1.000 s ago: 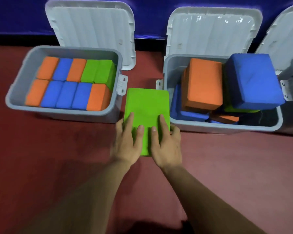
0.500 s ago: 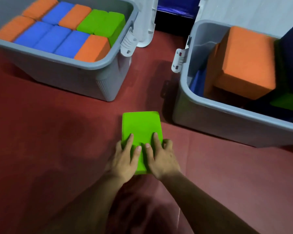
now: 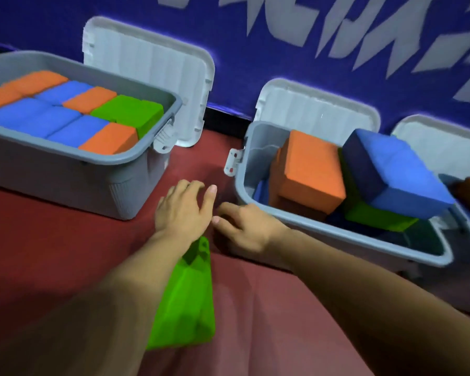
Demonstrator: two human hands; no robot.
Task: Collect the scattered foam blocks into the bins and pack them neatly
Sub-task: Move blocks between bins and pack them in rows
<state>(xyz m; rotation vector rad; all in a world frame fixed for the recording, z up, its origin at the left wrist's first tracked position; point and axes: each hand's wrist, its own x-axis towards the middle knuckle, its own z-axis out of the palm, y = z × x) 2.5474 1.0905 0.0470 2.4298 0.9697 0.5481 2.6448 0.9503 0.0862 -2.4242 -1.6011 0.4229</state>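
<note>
A green foam block (image 3: 185, 302) lies flat on the red floor close to me, partly hidden under my left forearm. My left hand (image 3: 185, 207) hovers beyond it with fingers spread and holds nothing. My right hand (image 3: 244, 226) is beside it, fingers relaxed and also holding nothing. The left grey bin (image 3: 136, 156) is packed in neat rows with orange, blue and green blocks. The right grey bin (image 3: 323, 229) holds a jumble: an orange block (image 3: 310, 169), a big blue block (image 3: 399, 169) and a green block (image 3: 377, 215) underneath.
White lids (image 3: 152, 77) stand open behind both bins, leaning on a blue wall. A third bin (image 3: 467, 213) shows at the right edge. Bare red floor runs between the two bins and in front of them.
Both hands have let go of the green block and lifted forward toward the gap between the bins. The block now lies nearer me under my forearms. The view has tilted up.
</note>
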